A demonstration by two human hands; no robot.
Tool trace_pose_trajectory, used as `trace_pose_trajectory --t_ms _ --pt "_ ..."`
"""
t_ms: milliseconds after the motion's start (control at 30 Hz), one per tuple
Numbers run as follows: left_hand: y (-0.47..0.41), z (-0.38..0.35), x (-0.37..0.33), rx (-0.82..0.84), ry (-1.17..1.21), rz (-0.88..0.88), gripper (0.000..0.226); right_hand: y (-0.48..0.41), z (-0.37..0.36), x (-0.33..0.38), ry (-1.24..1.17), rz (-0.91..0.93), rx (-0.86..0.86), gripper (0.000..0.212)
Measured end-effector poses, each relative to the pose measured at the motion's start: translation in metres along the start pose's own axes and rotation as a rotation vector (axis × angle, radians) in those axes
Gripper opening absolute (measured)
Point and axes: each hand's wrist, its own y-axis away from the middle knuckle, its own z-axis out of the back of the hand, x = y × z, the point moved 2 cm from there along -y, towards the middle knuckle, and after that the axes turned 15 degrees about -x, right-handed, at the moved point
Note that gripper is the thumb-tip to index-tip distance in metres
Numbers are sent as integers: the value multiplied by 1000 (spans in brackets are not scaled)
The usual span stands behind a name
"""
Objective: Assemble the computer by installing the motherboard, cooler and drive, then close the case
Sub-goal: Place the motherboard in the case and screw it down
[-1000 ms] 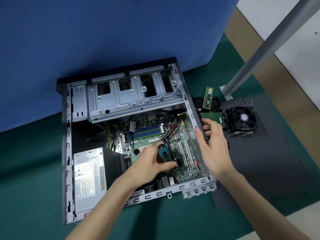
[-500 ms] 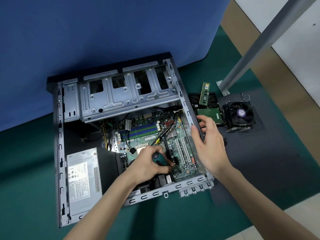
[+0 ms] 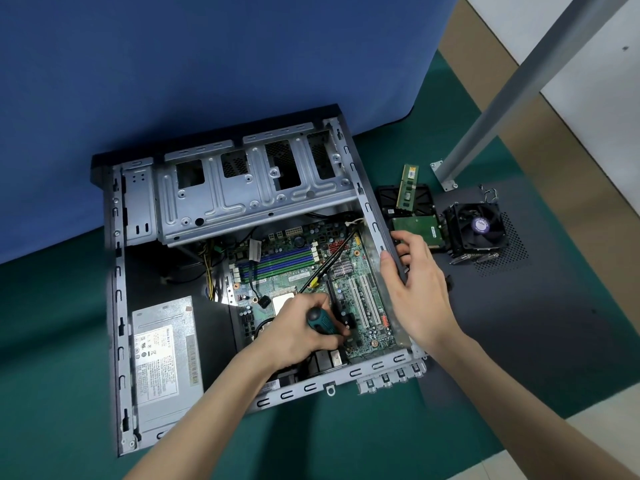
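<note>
While my left hand [image 3: 298, 327] grips the screwdriver [image 3: 322, 320] upright over the motherboard [image 3: 311, 271] inside the case [image 3: 117, 306], my right hand [image 3: 415, 289] rests open-fingered on the case's right wall, nearer the cooler [image 3: 476, 230] lying far right.

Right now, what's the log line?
left hand: grips teal-handled screwdriver over green motherboard | right hand: steadies grey metal case wall

In front of me the counter [image 3: 52, 341] is covered with a green mat. The open computer case [image 3: 117, 306] lies flat on it, its far edge against a blue backdrop. To its right lies the dark side panel [image 3: 536, 323], bearing the cooler [image 3: 476, 230], the drive [image 3: 417, 228] and a memory stick [image 3: 408, 185].
</note>
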Motion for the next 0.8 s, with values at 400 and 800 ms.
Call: trace_pose_trajectory --t_ms 400,800 --pt "-1 -5 -3 25 -239 -97 36 9 13 16 79 248 -163 21" --pt "6 -15 -29 23 -349 -277 38 52 14 43 187 551 389 20"
